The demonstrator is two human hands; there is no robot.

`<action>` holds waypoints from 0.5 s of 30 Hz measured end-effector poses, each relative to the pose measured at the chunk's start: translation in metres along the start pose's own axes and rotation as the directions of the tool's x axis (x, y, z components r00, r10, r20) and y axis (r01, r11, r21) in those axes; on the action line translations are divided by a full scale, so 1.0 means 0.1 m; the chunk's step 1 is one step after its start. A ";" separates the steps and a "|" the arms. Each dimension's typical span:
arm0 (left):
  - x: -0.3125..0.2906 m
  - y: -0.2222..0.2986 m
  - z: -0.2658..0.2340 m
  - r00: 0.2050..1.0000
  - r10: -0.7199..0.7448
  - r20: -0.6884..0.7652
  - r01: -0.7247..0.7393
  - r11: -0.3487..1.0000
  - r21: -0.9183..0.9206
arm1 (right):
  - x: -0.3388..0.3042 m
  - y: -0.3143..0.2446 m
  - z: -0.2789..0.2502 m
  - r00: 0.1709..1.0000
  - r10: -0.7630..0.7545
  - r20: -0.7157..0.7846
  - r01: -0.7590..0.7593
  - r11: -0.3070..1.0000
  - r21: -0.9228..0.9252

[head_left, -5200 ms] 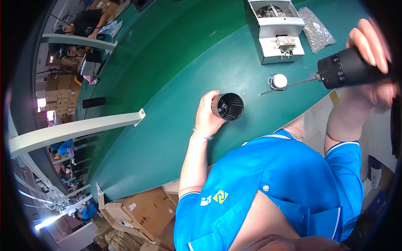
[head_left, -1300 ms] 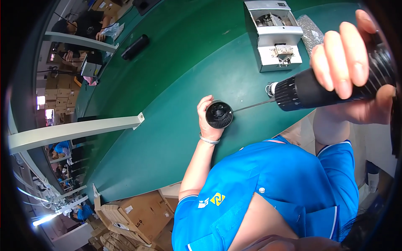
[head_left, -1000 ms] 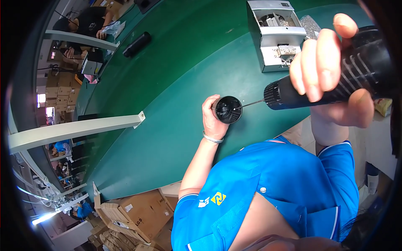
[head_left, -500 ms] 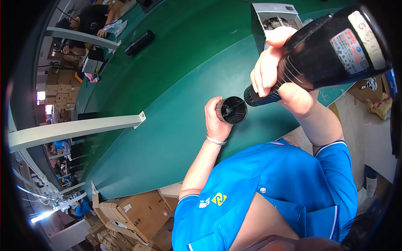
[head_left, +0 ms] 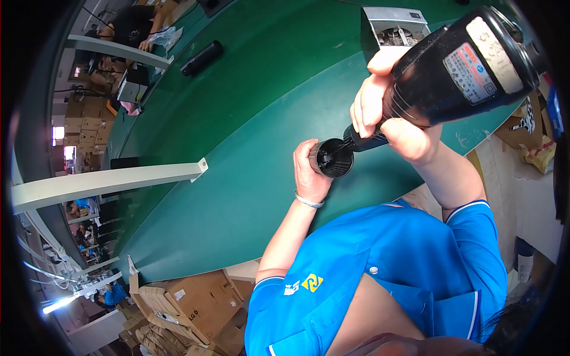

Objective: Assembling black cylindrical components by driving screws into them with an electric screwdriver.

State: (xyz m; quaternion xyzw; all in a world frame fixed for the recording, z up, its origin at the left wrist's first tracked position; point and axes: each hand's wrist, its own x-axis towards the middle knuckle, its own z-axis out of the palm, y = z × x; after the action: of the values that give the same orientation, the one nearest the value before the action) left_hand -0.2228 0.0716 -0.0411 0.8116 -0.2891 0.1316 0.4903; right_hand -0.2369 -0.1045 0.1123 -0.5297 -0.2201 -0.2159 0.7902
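My left hand (head_left: 309,177) is wrapped round a black hollow cylinder (head_left: 342,168), its open mouth facing up and right. Parts inside the cylinder are dark and hard to make out. In my right hand (head_left: 396,115) is a large black electric screwdriver (head_left: 430,89), gripped near its ribbed front and slanting down to the left. Its thin bit reaches into the cylinder's mouth; whether the tip touches a screw cannot be seen. Both are held above the green table (head_left: 249,196).
A metal box with an open top (head_left: 396,29) holding small parts stands at the far right. Another black cylinder (head_left: 202,58) lies at the far left. A pale metal bar (head_left: 119,181) crosses the left side. Cardboard boxes (head_left: 202,302) sit below the table edge. Another person's arm (head_left: 153,29) shows at upper left.
The screwdriver has moved left and slightly down, and its bit now sits deeper in the cylinder. My left hand and the cylinder have shifted slightly right.
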 end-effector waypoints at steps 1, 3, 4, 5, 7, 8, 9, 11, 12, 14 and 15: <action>-0.01 -0.01 0.00 1.000 -0.007 0.001 0.007 1.000 -0.001 | -0.01 0.01 0.00 1.000 0.010 -0.003 -0.010 1.000 -0.005; -0.01 -0.01 0.00 1.000 -0.019 0.003 0.019 1.000 -0.002 | -0.01 0.03 0.01 1.000 0.028 -0.008 -0.028 0.999 -0.017; -0.01 -0.01 0.00 1.000 -0.020 0.001 0.020 1.000 -0.004 | -0.01 0.04 0.01 1.000 0.029 -0.006 -0.029 0.999 -0.019; 0.00 0.01 0.00 0.999 -0.036 0.000 0.036 0.999 0.000 | -0.01 0.06 -0.01 1.000 0.028 0.011 -0.028 1.000 0.008; 0.03 0.05 -0.01 0.998 -0.065 -0.004 0.065 0.998 0.006 | 0.00 0.09 -0.04 0.999 0.023 0.046 -0.026 0.998 0.061; 0.05 0.06 -0.02 0.997 -0.079 -0.005 0.079 0.997 0.009 | 0.00 0.09 -0.04 0.998 0.019 0.063 -0.024 0.996 0.086; 0.05 0.06 -0.01 0.997 -0.074 -0.003 0.074 0.997 0.003 | -0.01 0.07 -0.04 0.998 0.016 0.061 -0.021 0.997 0.079; 0.03 0.03 0.02 0.999 -0.051 0.011 0.051 0.999 -0.001 | -0.01 0.03 -0.01 0.999 0.035 0.038 -0.037 0.998 0.050; 0.03 0.01 0.03 0.999 -0.038 0.020 0.038 0.999 -0.005 | -0.01 0.00 0.01 0.999 0.043 0.025 -0.044 0.998 0.035; 0.04 0.03 0.03 0.999 -0.016 0.035 0.017 1.000 -0.017 | 0.02 -0.05 0.00 0.999 0.040 0.004 -0.040 0.999 -0.001; 0.05 0.04 0.01 0.997 -0.057 0.050 0.058 0.998 -0.020 | 0.05 -0.09 -0.03 1.000 0.029 -0.001 -0.029 0.999 -0.022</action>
State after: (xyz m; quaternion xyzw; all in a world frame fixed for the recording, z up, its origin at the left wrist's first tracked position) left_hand -0.2212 0.0680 -0.0366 0.8172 -0.2792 0.0943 0.4953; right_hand -0.2375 -0.1105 0.1209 -0.5412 -0.2096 -0.2068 0.7876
